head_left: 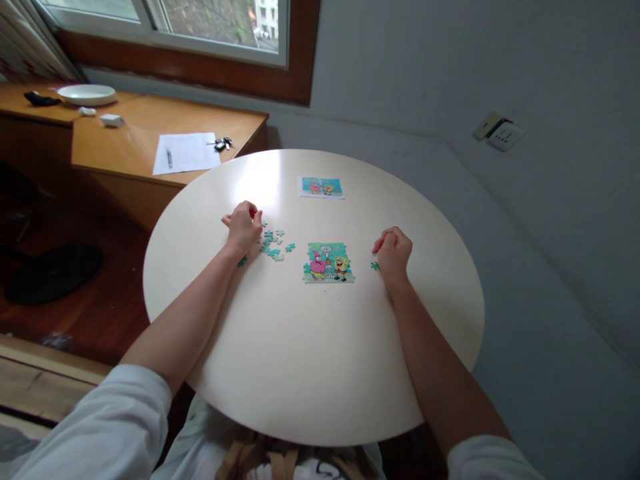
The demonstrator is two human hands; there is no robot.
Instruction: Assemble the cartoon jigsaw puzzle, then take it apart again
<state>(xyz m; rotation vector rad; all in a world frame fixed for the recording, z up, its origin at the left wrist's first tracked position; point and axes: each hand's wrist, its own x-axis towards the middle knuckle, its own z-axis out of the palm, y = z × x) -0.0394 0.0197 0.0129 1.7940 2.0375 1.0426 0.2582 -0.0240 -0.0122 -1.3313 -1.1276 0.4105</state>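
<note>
A partly assembled jigsaw puzzle (327, 263) with cartoon figures lies flat near the middle of the round white table. To its left is a loose cluster of green puzzle pieces (270, 241). My left hand (244, 228) is over the left edge of this cluster, its fingers curled in; whatever they may hold is hidden. One piece (243, 261) lies beside my left wrist. On the other side of the puzzle, my right hand (395, 252) rests closed in a loose fist, its inside out of sight. A single small piece (375, 265) sits just left of it.
A printed reference picture (321, 187) lies toward the far side of the round table (310, 360). Behind at left, a wooden desk (140, 120) holds a paper sheet (185, 152), keys (223, 143), a small white box (111, 121) and a white dish (87, 95).
</note>
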